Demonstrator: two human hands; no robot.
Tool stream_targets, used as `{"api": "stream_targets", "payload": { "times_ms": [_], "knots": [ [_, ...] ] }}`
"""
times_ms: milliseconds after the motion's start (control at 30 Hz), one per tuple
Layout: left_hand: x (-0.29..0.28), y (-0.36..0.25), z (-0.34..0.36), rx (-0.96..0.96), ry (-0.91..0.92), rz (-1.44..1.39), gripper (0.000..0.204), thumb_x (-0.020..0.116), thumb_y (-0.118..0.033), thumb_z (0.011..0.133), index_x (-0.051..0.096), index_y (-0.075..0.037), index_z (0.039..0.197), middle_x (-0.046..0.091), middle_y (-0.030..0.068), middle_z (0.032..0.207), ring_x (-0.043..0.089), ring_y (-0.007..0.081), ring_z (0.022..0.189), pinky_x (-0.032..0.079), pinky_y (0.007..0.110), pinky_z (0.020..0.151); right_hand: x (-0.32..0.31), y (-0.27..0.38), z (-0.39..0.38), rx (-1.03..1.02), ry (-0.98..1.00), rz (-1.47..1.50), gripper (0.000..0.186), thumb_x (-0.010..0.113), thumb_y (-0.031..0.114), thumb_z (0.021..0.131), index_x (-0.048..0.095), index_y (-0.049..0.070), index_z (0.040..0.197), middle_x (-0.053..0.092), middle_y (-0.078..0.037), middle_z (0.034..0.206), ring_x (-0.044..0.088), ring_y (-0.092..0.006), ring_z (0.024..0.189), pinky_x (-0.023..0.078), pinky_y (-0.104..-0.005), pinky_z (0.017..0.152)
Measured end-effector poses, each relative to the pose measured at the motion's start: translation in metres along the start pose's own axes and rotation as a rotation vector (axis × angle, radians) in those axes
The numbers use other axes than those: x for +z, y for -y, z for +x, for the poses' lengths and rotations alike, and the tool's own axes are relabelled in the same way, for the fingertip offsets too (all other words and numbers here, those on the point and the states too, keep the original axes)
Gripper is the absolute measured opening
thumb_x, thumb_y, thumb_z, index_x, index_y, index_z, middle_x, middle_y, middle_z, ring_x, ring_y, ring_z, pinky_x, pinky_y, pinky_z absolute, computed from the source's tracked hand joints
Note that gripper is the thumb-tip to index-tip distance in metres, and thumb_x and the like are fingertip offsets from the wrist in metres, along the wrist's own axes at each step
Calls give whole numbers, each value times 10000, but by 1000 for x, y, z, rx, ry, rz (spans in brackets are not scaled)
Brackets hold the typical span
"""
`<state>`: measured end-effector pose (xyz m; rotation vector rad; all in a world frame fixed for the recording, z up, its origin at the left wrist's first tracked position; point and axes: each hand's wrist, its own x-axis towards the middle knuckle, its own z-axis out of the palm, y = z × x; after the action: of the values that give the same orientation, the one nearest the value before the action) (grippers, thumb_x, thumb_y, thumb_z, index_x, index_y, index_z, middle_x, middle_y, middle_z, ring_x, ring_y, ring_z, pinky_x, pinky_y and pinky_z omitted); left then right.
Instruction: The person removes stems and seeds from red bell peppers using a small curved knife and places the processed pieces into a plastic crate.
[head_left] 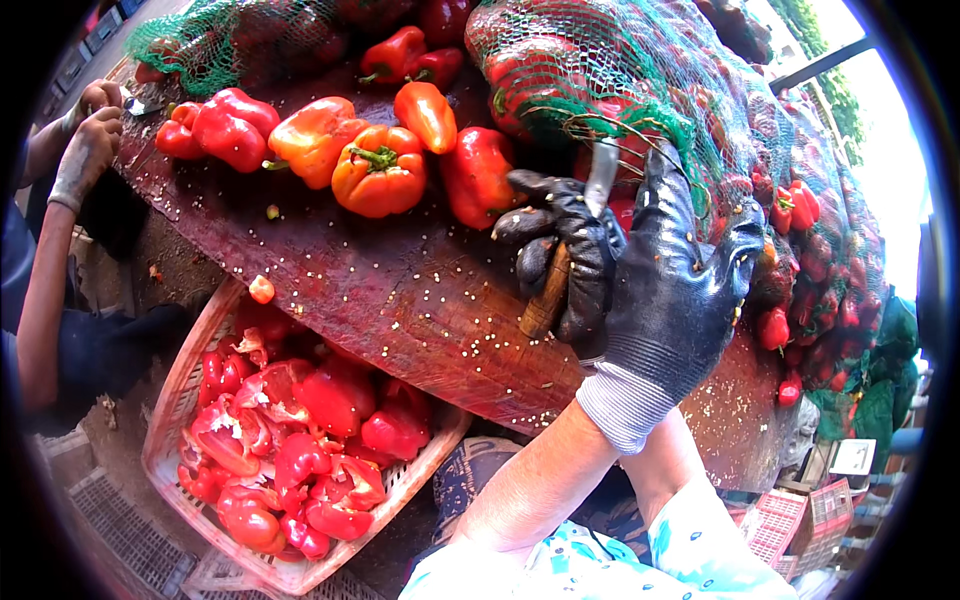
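Observation:
My forearms cross. My left hand [675, 290], in a black-coated glove with a grey cuff, reaches over the right one to a green mesh sack [580, 75] of red peppers. Its visible finger and thumb are stretched apart, the finger against the twine at the sack's mouth; its other fingers are hidden. My right hand [575, 255], gloved in black, is closed round a knife with a wooden handle [546, 297]. The knife's blade [601, 175] points up at the sack's mouth. Just left of it lie a red pepper [478, 178] and an orange pepper [379, 172].
Seeds are scattered over the dark red tabletop [400, 290]. A pale plastic crate [445, 437] below its near edge holds cut red peppers [300, 440]. At the left, another person's hands [92, 140] are at the table's edge. More filled sacks [830, 260] stand at the right.

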<state>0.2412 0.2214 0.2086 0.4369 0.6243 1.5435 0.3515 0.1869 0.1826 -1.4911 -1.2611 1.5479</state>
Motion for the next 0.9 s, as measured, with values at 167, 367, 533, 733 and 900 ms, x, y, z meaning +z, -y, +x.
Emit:
{"api": "stream_targets", "payload": {
  "times_ms": [167, 367, 533, 733, 900],
  "knots": [
    [-8, 2, 3, 55, -24, 60, 296, 561, -26, 815, 561, 20, 1107, 616, 88, 926, 599, 168, 870, 494, 296, 752, 8, -7, 16, -8, 64, 17, 276, 540, 283, 952, 626, 54, 1077, 659, -49, 746, 555, -79, 522, 432, -219, 471],
    [12, 4, -3, 95, -13, 99, 293, 556, -22, 806, 564, 19, 1097, 618, 96, 926, 603, 179, 879, 495, 302, 760, 2, 6, 17, -26, 53, 14, 274, 542, 283, 951, 626, 54, 1075, 659, -47, 741, 556, -78, 519, 433, -218, 469],
    [15, -2, 2, 113, -32, 131, 292, 552, -19, 799, 567, 17, 1088, 619, 102, 927, 607, 188, 887, 495, 308, 766, 2, 11, 38, -75, 63, 3, 273, 543, 282, 950, 627, 54, 1074, 659, -46, 737, 557, -78, 516, 433, -217, 466],
    [12, -19, -6, 342, 32, 572, 308, 558, -48, 776, 579, 12, 1077, 628, 119, 931, 615, 217, 889, 501, 326, 773, 7, 19, 57, -119, 92, 39, 272, 545, 282, 950, 628, 54, 1072, 658, -44, 733, 558, -78, 513, 434, -217, 463],
    [21, -7, -4, 72, 62, 81, 254, 564, -126, 847, 597, -7, 1069, 643, 101, 915, 613, 173, 819, 522, 306, 722, 1, 7, 69, -137, 101, 97, 270, 546, 281, 949, 628, 54, 1071, 658, -43, 729, 559, -78, 511, 434, -216, 461]
  ]
}}
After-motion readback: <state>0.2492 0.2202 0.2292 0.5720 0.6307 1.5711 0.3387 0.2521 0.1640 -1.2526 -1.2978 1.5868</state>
